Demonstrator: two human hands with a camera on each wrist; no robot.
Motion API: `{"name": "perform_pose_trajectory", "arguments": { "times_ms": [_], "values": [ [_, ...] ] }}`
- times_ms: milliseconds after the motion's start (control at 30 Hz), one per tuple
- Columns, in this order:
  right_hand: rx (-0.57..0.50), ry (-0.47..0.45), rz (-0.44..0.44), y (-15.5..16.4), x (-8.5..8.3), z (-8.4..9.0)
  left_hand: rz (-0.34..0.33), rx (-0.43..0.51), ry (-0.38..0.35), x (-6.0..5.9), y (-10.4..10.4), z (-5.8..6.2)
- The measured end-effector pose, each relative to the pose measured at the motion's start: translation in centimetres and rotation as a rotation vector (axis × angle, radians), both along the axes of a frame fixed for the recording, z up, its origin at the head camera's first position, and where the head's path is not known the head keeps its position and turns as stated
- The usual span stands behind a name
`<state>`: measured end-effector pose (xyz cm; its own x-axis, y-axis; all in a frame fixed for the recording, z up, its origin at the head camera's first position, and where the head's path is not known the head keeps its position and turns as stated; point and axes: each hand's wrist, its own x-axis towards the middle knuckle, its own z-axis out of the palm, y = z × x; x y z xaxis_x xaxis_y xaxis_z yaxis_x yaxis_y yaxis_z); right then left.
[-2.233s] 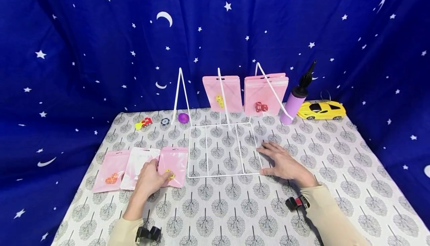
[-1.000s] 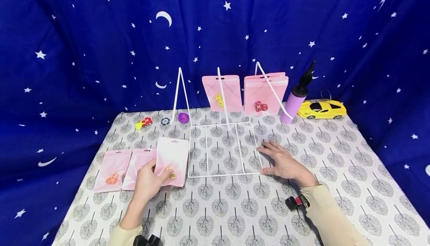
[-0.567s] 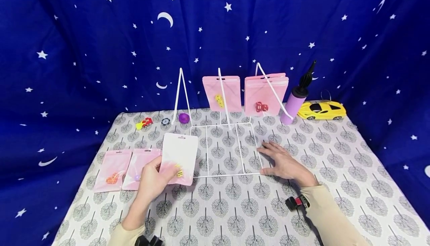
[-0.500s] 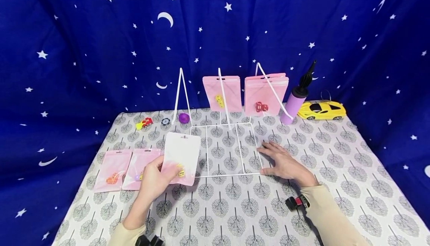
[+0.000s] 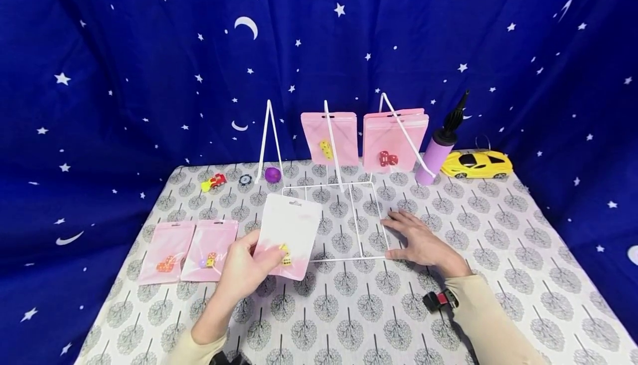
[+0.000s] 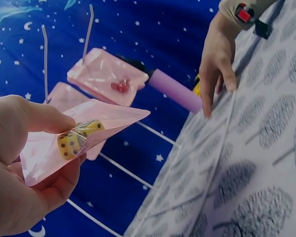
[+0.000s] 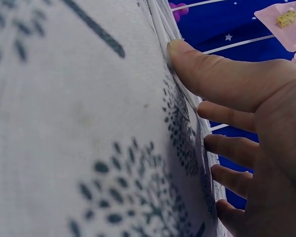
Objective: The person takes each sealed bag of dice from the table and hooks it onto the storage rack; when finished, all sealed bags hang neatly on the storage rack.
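My left hand (image 5: 248, 264) pinches a pink zip bag (image 5: 291, 226) between thumb and fingers, raised over the front left of a white wire rack (image 5: 353, 215). Yellow dice (image 6: 74, 140) show through the bag's clear side in the left wrist view. My right hand (image 5: 421, 240) rests with spread, relaxed fingers at the rack's right edge, thumb by its front corner. One pink bag with yellow dice (image 5: 329, 139) hangs on the rack's middle prong. On the right prong hang pink bags with red dice (image 5: 394, 140) showing in the front one.
Two pink bags lie on the table at left, one with orange dice (image 5: 166, 263), the other with mixed dice (image 5: 209, 254). Behind them stand a toy truck (image 5: 214, 182), a round chip (image 5: 245, 180) and a purple ball (image 5: 272, 175). A purple pump (image 5: 436, 152) and a yellow toy car (image 5: 477, 164) are back right.
My left hand has picked up the rightmost bag from the table row and carried it right, towards the rack, tilting it. My right hand stays in place.
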<state>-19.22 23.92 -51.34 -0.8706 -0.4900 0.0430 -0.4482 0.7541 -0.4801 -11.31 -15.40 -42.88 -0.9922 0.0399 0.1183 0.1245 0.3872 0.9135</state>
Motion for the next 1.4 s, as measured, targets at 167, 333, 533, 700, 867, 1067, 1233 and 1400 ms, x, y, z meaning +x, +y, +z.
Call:
{"name": "perform_pose_trajectory", "arguments": {
  "times_ms": [167, 333, 533, 700, 867, 1067, 1233, 1400],
  "values": [
    [-0.003, -0.002, 0.011, -0.1, -0.1, 0.0, -0.027, 0.031, 0.027, 0.4, 0.5, 0.7],
    [0.008, -0.007, -0.004, 0.1, 0.1, -0.1, -0.064, 0.023, 0.07, 0.4, 1.4, 1.6],
    [0.006, 0.001, -0.003, 0.0, 0.1, -0.1, -0.126, 0.043, 0.113, 0.4, 2.4, 2.3],
    [0.005, 0.007, -0.004, 0.0, 0.1, -0.3, -0.168, 0.088, 0.107, 0.4, 3.2, 2.7],
    [0.004, 0.014, -0.002, 0.0, 0.0, -0.2, -0.2, 0.132, 0.116, 0.3, 3.7, 3.0],
    [-0.008, 0.017, 0.003, 0.1, 0.0, -0.1, -0.264, 0.185, 0.135, 0.4, 4.4, 3.5],
    [0.002, 0.009, 0.001, 0.1, -0.1, 0.0, -0.279, 0.191, 0.156, 0.6, 5.1, 4.0],
    [0.008, 0.005, 0.003, 0.0, -0.1, -0.1, -0.273, 0.188, 0.167, 0.7, 5.5, 4.1]
  ]
}}
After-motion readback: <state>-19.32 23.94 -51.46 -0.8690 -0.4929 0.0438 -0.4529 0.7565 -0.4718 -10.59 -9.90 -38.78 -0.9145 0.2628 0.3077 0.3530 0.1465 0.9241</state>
